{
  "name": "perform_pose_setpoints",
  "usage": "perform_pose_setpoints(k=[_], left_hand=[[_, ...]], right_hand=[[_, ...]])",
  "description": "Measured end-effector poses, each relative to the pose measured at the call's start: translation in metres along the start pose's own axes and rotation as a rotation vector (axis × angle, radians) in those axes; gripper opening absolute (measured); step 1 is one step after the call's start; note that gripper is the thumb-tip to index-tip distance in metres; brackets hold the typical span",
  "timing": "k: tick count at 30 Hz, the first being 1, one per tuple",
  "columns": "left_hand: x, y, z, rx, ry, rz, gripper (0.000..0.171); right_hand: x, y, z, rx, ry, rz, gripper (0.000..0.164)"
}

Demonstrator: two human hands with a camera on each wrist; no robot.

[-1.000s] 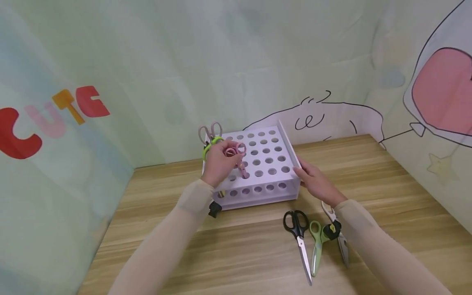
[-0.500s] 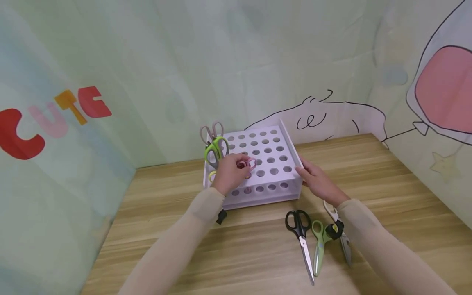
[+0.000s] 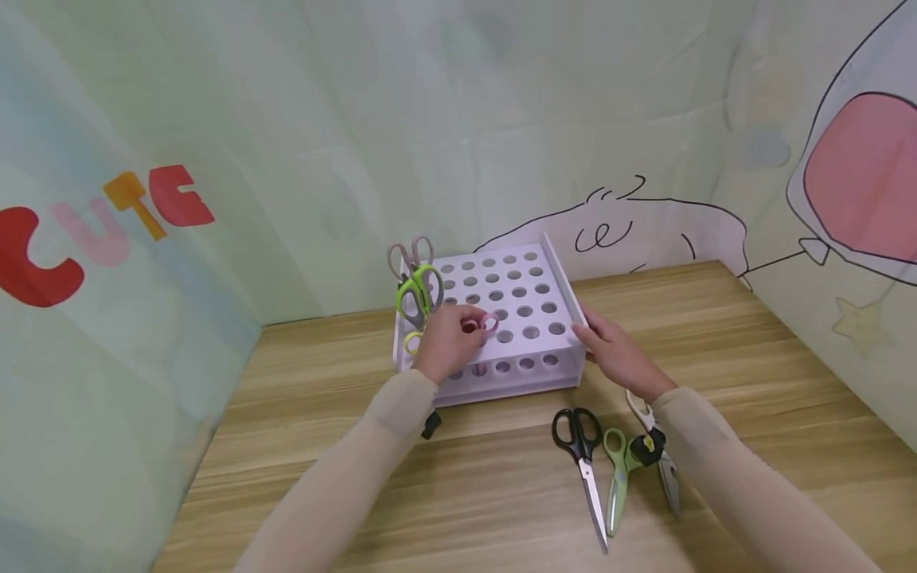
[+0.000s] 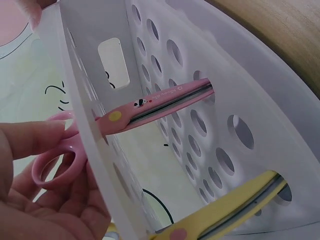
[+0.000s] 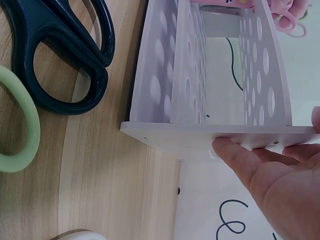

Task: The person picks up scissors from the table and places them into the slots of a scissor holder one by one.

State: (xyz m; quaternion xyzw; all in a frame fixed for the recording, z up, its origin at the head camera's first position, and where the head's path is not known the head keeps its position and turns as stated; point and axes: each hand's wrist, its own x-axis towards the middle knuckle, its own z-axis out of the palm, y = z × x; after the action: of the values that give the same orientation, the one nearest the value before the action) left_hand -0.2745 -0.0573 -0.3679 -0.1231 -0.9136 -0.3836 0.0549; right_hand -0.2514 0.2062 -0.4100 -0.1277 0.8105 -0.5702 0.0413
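In the left wrist view, my left grip (image 4: 45,215) pinches a handle of the pink scissors (image 4: 160,107), thumb on one side and fingers curled on the other. The blades pass through a hole in the upper sheet of the white rack (image 4: 270,150) and reach the lower sheet, though I cannot tell whether the tip enters a hole there. Beside them, the yellow scissors (image 4: 220,205) slant the same way, their tip at a hole of the lower sheet. In the head view, my right grip (image 3: 616,350) holds the rack's right side wall, and the pink handles show just past my left fingertips, over the near left part of the top. Farther back stand the green-and-grey scissors (image 3: 421,290) and, at the far left corner, the dusty-pink-handled scissors (image 3: 411,261). On the counter (image 3: 487,485), in front of the rack, lie the black-handled scissors (image 3: 587,477), the light green scissors (image 3: 618,489) and the white-handled scissors (image 3: 669,481), side by side. In the right wrist view, my right fingers press that wall's outer face, thumb at its edge; the pink handles show beyond the rack's top sheet.
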Motion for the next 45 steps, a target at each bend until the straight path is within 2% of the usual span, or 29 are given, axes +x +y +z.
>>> perform_pose_setpoints(k=[14,19,27,33,37,40,45], left_hand=[[-0.003,0.004,-0.001,-0.017,0.024,-0.042,0.021],[-0.004,0.005,-0.001,-0.041,0.027,-0.030,0.033],[-0.008,0.004,-0.001,-0.023,0.030,0.058,0.047],[-0.010,0.004,-0.002,-0.065,0.045,0.108,0.050],[-0.011,0.004,-0.002,-0.116,0.067,0.173,0.051],[-0.013,0.004,-0.002,-0.164,0.103,0.225,0.049],[-0.018,0.006,0.000,-0.215,0.228,0.312,0.038]], right_hand=[[0.001,-0.002,0.001,-0.003,-0.001,0.006,0.058],[0.001,0.000,0.000,-0.004,-0.003,0.004,0.059],[0.001,0.001,0.001,-0.010,0.000,0.024,0.059],[0.001,-0.001,0.000,-0.023,0.003,0.023,0.059],[0.001,-0.002,-0.001,-0.033,0.007,0.025,0.058],[0.000,-0.002,-0.001,-0.036,0.004,0.027,0.059],[0.001,0.000,0.001,-0.041,0.004,0.052,0.059]])
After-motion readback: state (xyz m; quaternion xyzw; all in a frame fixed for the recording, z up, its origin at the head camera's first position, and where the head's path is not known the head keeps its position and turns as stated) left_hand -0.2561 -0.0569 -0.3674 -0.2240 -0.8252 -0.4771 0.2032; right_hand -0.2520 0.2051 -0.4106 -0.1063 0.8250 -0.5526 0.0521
